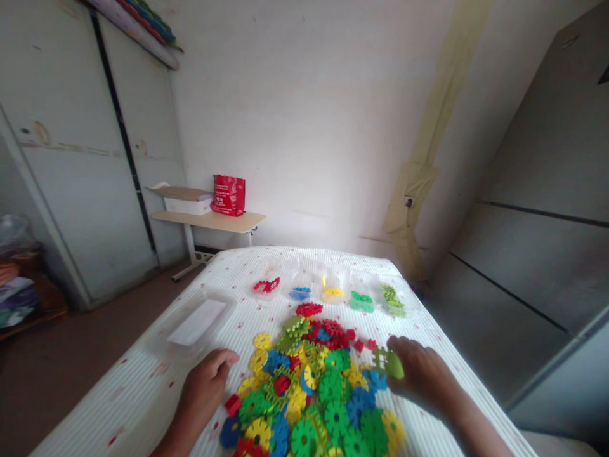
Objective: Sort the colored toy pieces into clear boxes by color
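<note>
A heap of plastic gear-shaped pieces (314, 393) in red, blue, yellow and green lies on the white striped bedsheet (143, 387) in front of me. My right hand (419, 371) is closed on a light green lattice piece (387, 362) at the heap's right edge. My left hand (207, 381) rests on the sheet at the heap's left edge with fingers curled, near a red piece (233, 404). Nothing shows in it.
Small clear tubs sit in a row beyond the heap: red (266, 285), blue (299, 293), yellow (332, 293), green (361, 301), light green (392, 299). A clear lid (197, 320) lies to the left. A side table (209, 221) with a red bag (229, 194) stands by the wall.
</note>
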`<act>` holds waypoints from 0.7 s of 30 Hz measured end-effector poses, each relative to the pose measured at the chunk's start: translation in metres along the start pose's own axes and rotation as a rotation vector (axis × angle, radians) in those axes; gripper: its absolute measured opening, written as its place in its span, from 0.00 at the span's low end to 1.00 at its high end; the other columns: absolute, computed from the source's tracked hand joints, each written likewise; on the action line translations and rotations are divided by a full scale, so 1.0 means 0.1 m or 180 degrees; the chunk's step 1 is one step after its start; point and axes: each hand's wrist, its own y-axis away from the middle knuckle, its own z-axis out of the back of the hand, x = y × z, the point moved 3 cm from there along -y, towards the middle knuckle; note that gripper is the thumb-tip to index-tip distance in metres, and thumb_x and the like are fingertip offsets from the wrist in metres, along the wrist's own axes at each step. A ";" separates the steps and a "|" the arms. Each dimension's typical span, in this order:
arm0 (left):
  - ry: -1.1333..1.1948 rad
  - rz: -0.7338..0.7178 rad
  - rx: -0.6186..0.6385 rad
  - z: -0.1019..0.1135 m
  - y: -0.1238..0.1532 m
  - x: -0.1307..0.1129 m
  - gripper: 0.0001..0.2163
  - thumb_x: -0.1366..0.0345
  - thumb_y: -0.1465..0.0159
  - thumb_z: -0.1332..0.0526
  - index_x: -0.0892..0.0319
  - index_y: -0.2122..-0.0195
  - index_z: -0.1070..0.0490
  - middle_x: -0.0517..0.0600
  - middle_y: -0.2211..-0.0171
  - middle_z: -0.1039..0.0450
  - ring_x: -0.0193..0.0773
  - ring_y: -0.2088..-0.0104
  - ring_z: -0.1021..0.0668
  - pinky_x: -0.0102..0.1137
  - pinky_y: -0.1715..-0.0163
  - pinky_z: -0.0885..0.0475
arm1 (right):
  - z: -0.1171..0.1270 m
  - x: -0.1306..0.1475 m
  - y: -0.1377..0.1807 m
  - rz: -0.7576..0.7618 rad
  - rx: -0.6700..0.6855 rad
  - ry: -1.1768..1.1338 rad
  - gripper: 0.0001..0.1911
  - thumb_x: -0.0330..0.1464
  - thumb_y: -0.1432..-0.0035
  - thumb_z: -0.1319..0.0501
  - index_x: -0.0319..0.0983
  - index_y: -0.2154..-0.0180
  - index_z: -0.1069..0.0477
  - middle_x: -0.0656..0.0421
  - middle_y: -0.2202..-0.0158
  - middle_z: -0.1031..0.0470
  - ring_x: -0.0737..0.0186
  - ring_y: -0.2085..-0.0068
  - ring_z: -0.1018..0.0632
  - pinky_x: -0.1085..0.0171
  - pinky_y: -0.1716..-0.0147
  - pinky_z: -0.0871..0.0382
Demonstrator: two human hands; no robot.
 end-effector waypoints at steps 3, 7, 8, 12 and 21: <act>0.0006 -0.0031 0.0010 0.01 0.00 -0.01 0.11 0.64 0.49 0.50 0.55 0.75 0.28 0.46 0.73 0.23 0.36 0.69 0.22 0.26 0.66 0.28 | -0.18 -0.25 -0.03 -0.0313 0.0151 0.0118 0.18 0.34 0.57 0.43 0.40 0.60 0.32 0.53 0.64 0.26 0.52 0.63 0.26 0.60 0.69 0.38; -0.0034 0.0033 0.0047 0.02 0.01 -0.03 0.11 0.65 0.49 0.50 0.55 0.75 0.28 0.46 0.73 0.22 0.36 0.68 0.22 0.26 0.65 0.28 | -0.36 -0.42 -0.03 -0.0436 0.0197 -0.0108 0.17 0.40 0.54 0.42 0.41 0.60 0.31 0.53 0.63 0.26 0.52 0.62 0.26 0.60 0.68 0.37; -0.0048 0.0045 0.0053 0.02 0.01 -0.04 0.11 0.65 0.49 0.50 0.55 0.75 0.28 0.46 0.73 0.22 0.36 0.68 0.22 0.26 0.65 0.28 | -0.38 -0.45 -0.03 -0.0430 0.0183 -0.0219 0.20 0.40 0.54 0.42 0.41 0.57 0.32 0.53 0.61 0.27 0.52 0.60 0.26 0.59 0.66 0.37; -0.0074 0.0031 0.0058 0.03 0.01 -0.05 0.11 0.65 0.49 0.50 0.56 0.75 0.28 0.46 0.73 0.23 0.36 0.68 0.22 0.26 0.66 0.28 | -0.38 -0.53 -0.05 -0.0230 0.0204 -0.0524 0.32 0.32 0.58 0.41 0.37 0.47 0.39 0.50 0.56 0.29 0.53 0.55 0.29 0.60 0.60 0.37; -0.0124 0.0042 0.0086 0.02 0.00 -0.03 0.12 0.64 0.48 0.51 0.56 0.75 0.27 0.47 0.72 0.22 0.36 0.68 0.22 0.26 0.66 0.28 | -0.37 -0.34 -0.16 0.0133 0.0495 -0.0323 0.28 0.34 0.59 0.38 0.41 0.52 0.33 0.52 0.55 0.30 0.51 0.54 0.32 0.56 0.59 0.38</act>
